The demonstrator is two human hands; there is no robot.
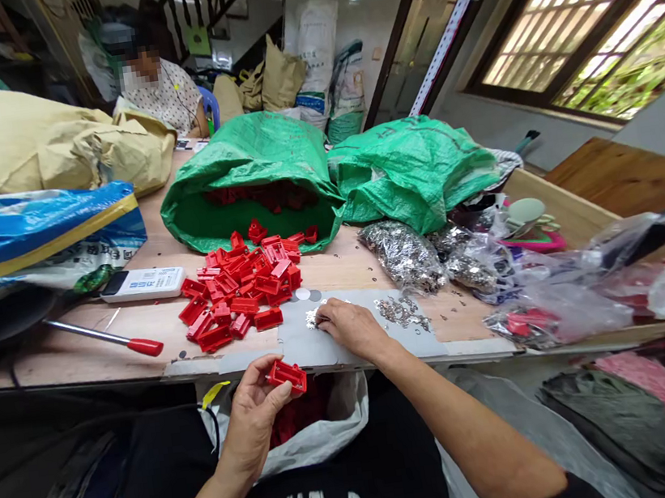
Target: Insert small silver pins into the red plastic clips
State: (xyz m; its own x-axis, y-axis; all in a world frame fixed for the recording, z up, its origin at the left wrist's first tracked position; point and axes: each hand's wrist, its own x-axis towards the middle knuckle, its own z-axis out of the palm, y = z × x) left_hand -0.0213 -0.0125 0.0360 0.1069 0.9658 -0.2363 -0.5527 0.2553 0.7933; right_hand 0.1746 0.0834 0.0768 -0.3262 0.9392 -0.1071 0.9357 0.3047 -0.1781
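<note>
My left hand [250, 425] holds a red plastic housing [288, 376] between thumb and fingers, tilted with its hollow side up, over the bag in my lap. On the grey sheet [351, 348] at the table's front edge, my right hand [352, 330] reaches down with bent fingers pressed together. They touch a small heap of shiny metal pieces [311, 318]; what is between the fingertips is hidden. Another scatter of small metal pieces [402, 312] lies right of that hand. A pile of red plastic housings [245, 285] sits left of the sheet.
Behind the pile, a green woven sack [246, 150] gapes open with red parts inside. Clear bags of metal pieces [404, 256] stand right. A red-handled lever [145, 346] and a white device [144, 284] lie left. A white bag [348, 418] holds red parts. A person [165, 91] sits beyond.
</note>
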